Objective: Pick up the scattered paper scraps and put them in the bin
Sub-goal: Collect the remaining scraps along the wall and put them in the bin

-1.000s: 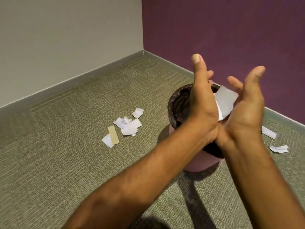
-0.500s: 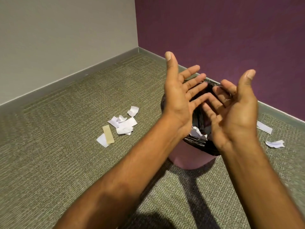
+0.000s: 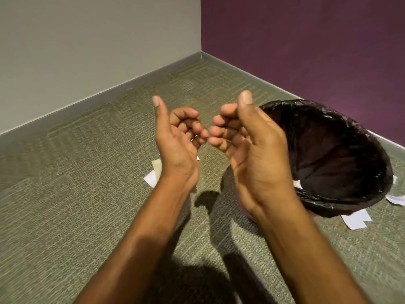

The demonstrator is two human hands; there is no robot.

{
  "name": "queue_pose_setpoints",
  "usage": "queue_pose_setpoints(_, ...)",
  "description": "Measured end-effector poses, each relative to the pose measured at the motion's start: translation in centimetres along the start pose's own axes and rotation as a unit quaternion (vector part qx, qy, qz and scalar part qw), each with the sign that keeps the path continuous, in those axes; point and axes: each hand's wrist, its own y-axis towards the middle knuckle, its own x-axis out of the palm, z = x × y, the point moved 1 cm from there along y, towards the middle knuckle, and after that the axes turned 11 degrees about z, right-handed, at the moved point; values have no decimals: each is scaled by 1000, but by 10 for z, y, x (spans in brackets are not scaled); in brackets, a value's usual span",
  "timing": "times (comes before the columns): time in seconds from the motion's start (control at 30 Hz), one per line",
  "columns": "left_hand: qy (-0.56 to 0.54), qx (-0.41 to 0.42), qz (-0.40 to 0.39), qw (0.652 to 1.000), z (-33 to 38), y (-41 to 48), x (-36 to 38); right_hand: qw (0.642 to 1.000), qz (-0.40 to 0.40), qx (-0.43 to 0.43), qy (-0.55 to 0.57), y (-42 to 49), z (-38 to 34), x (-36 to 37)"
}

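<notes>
Grey-green carpet point(image 3: 65, 216) in a room corner. Two bare forearms come in from the near edge of the carpet, with their shadows on the pile below.

Left hand point(image 3: 177, 150): raised, palm turned inward, thumb straight up, fingers point(image 3: 184, 113) curled into the palm. It has no scrap in it. There is a small pale glint between the curled fingers, cannot tell what. Right hand point(image 3: 256, 159): mirror pose, thumb up, fingers point(image 3: 223, 123) curled in, holding nothing. The fingertips of the two hands are near each other, not touching.

Scraps on the carpet:
- A large white scrap point(image 3: 357, 219) lies just beside the near side of the bin, its top edge hidden by the rim.
- A crumpled white scrap point(image 3: 397, 199) lies at the right side of the view, also close to the bin.
- Left of the left wrist, a tan strip point(image 3: 157, 168) touches a small white scrap point(image 3: 150, 179). Both are partly hidden behind the hand.

Bin point(image 3: 339, 145): round with a black liner, its mouth open to the camera. It stands on the carpet near the edge along the purple wall, right of the right hand. A white piece point(image 3: 297, 184) shows inside the liner by the near rim.

Beyond that, a grey baseboard point(image 3: 98, 95) runs along both far edges of the carpet. A grey wall point(image 3: 87, 40) and a purple wall point(image 3: 306, 40) meet at the far corner.
</notes>
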Motion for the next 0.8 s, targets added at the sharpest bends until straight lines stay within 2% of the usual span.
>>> queue_pose_setpoints(0.1, 97, 36, 94, 990, -33, 52, -52, 998, -37, 47, -29, 2, 38, 19)
queue_pose_setpoints(0.17, 246, 86, 135, 956, -55, 78, -87, 994, -52, 74, -65, 5, 67, 23)
queue_pose_setpoints(0.2, 346, 113, 141, 921, -65, 88, -103, 991, -55, 84, -86, 7, 82, 21)
queue_pose_setpoints(0.23, 461, 135, 133, 867, -76, 98, -120, 989, -59, 91, -105, 9, 96, 18)
queue_pose_setpoints(0.3, 659, 136, 105, 732, -96, 115, -155, 984, -62, 102, -135, 11, 122, 10)
queue_pose_setpoints(0.33, 710, 128, 93, 687, -106, 121, -169, 981, -59, 105, -150, 13, 134, 5)
queue_pose_setpoints(0.4, 760, 137, 70, 632, -124, 126, -193, 976, -51, 112, -180, 17, 153, -4)
queue_pose_setpoints(0.47, 783, 188, 60, 590, -138, 126, -209, 973, -40, 118, -196, 20, 166, -11)
queue_pose_setpoints(0.57, 778, 257, 72, 569, -144, 127, -219, 968, -27, 126, -213, 26, 183, -18)
queue_pose_setpoints(0.8, 737, 289, 101, 602, -143, 130, -221, 952, -17, 112, -283, 42, 214, -34)
